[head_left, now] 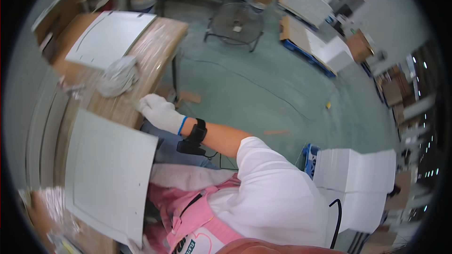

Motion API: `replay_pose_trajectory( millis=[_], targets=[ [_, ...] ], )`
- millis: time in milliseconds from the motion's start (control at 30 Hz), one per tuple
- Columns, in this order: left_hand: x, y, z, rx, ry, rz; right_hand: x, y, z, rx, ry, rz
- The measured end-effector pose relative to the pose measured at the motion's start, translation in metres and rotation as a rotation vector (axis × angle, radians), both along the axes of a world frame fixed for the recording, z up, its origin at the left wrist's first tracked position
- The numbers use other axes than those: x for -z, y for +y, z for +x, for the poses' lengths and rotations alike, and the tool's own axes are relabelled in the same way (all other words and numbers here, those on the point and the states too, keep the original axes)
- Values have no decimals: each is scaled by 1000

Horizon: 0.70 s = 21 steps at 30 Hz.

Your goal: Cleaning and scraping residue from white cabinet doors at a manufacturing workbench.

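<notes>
A white flat panel (110, 169) with small holes along one side lies over the wrapped worktable and juts past its near edge. At the lower edge of the view, my left hand (135, 245), in a pale glove and only partly visible, grips the panel's corner. My right hand (162, 113), in a white glove with a blue cuff, reaches out at the table's edge beyond the panel. Its fingers are curled and blurred, and whatever they hold, if anything, is hidden. A black device is strapped to that wrist. Near this hand, a crumpled grey-white cloth (118, 76) rests on the table.
Another white panel (110, 37) lies at the far end of the wooden worktable (162, 42). A round dark stand (235, 26) is on the green floor, with a cable nearby. Stacked white panels (355, 174) stand behind me at right. Blue pallets (308, 56) carry cartons and boards.
</notes>
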<state>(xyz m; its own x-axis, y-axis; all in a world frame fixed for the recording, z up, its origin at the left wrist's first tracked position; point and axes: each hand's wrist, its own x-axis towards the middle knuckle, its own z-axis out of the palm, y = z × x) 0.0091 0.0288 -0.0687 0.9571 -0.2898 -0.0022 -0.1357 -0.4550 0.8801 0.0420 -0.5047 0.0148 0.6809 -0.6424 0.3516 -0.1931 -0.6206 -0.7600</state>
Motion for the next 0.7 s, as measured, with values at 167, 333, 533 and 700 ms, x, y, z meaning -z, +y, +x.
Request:
replay_pose_trajectory(
  millis=[167,333,533,700],
  targets=[
    [-77,-69,15,161,-128,816,-33,-41,-49,-160,-116,1019],
    [-82,-165,76,441,-226,696,-52,-74,-106,-61,-127,1036],
    [-88,-315,124,840,-330,534,-85,-97,-158,18,-57,809],
    [-90,-404,135,1053,-333,434,-94,-109,-203,110,-34,848]
  ],
)
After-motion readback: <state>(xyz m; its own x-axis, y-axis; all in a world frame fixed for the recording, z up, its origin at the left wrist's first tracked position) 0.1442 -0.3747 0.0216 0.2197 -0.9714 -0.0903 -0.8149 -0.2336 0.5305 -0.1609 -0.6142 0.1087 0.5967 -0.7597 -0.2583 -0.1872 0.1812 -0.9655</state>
